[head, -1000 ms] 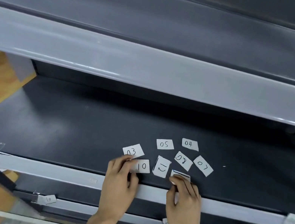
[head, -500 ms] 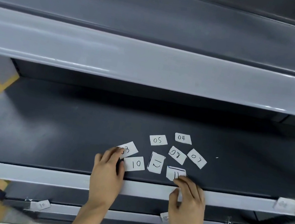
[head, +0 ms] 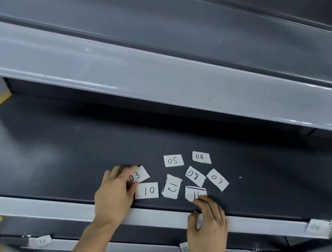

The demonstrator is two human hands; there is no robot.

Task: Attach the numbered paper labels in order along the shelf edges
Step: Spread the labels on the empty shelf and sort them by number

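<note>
Near the front edge of the shelf board (head: 65,163), the left hand (head: 114,192) has left label 10 (head: 147,190) and now lies with curved fingers on label 03 (head: 140,175); whether it pinches, we cannot tell. The right hand (head: 209,220), fingers relaxed, touches label 11 (head: 193,194). We judge 03 the next label to attach.
</note>
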